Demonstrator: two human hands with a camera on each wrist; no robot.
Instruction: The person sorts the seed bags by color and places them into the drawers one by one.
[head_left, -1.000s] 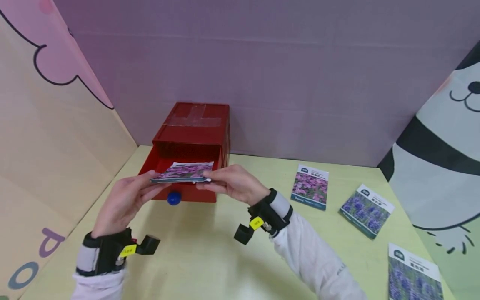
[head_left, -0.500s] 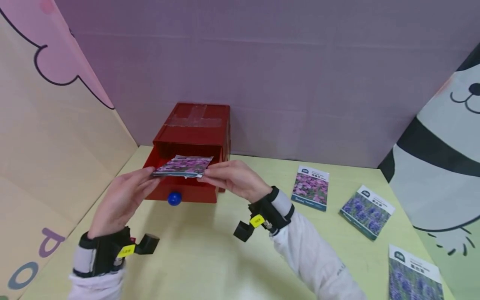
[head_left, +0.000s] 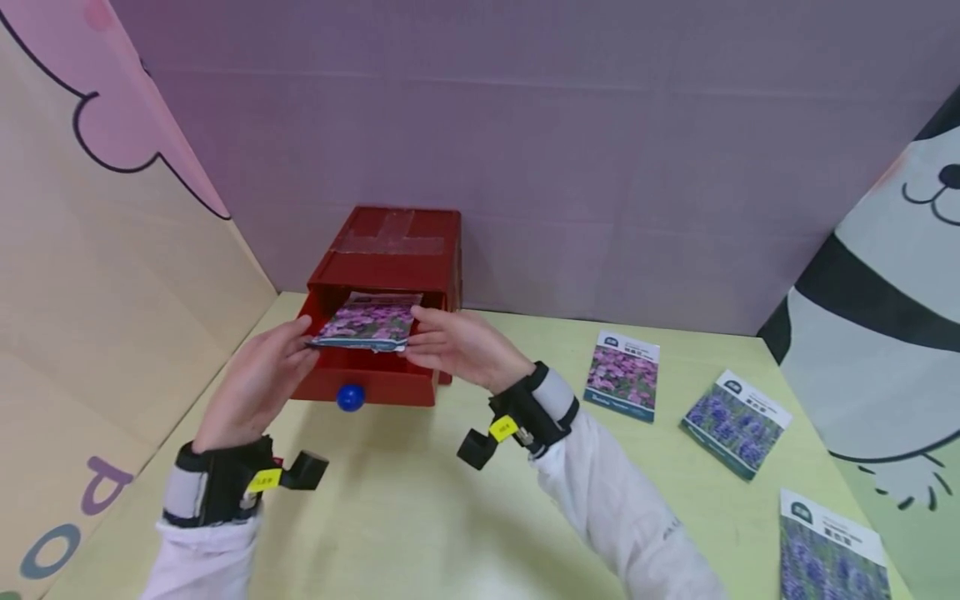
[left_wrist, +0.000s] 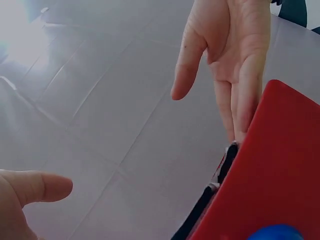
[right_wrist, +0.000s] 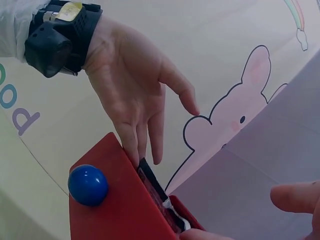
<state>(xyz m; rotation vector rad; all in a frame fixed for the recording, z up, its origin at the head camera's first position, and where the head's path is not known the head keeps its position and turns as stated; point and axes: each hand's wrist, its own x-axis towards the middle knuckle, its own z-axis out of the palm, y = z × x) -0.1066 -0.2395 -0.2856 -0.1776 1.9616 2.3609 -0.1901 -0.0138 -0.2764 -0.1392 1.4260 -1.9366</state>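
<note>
A seed packet (head_left: 367,321) with pink flowers on its front lies over the open red drawer (head_left: 393,385), its far end reaching inside. At its left edge is my left hand (head_left: 255,375), fingers straight and thumb raised. My right hand (head_left: 472,346) is at the packet's right edge, also with straight fingers. In the left wrist view the right hand (left_wrist: 227,60) has its thumb well apart from its fingers. The right wrist view shows the left hand (right_wrist: 132,82) with fingertips at the packet's dark edge (right_wrist: 155,182), beside the drawer front (right_wrist: 117,195).
The red drawer box (head_left: 390,242) stands against the purple back wall, with a blue knob (head_left: 350,397) on its drawer. To the right lie a pink-flower packet (head_left: 621,377), a purple-flower packet (head_left: 737,423) and another purple-flower packet (head_left: 832,550) on the pale table (head_left: 420,517).
The packet has moved away from me and into the drawer opening. My hands have followed it forward, and the right thumb has come up off the packet.
</note>
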